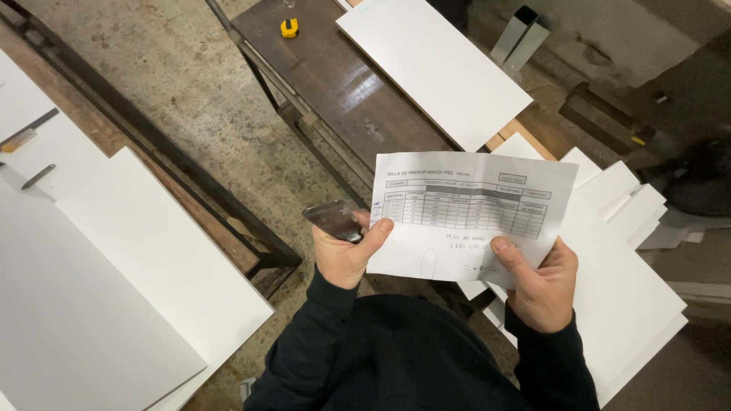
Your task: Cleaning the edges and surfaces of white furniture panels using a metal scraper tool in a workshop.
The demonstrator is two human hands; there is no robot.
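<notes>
Both of my hands hold a white paper sheet (472, 217) with a printed table and some handwritten notes, spread in front of my chest. My left hand (344, 251) pinches the sheet's left edge with the thumb on top, and it also grips a flat metal scraper blade (333, 219) that sticks out to the left. My right hand (541, 285) grips the sheet's lower right part, thumb pressed on the paper.
White boards lie on a surface at the left (114, 289) and in a stack at the right (632, 297). A dark wooden bench (343, 91) ahead carries another white board (434, 65) and a yellow tape measure (288, 28). A metal frame (190, 175) crosses the concrete floor.
</notes>
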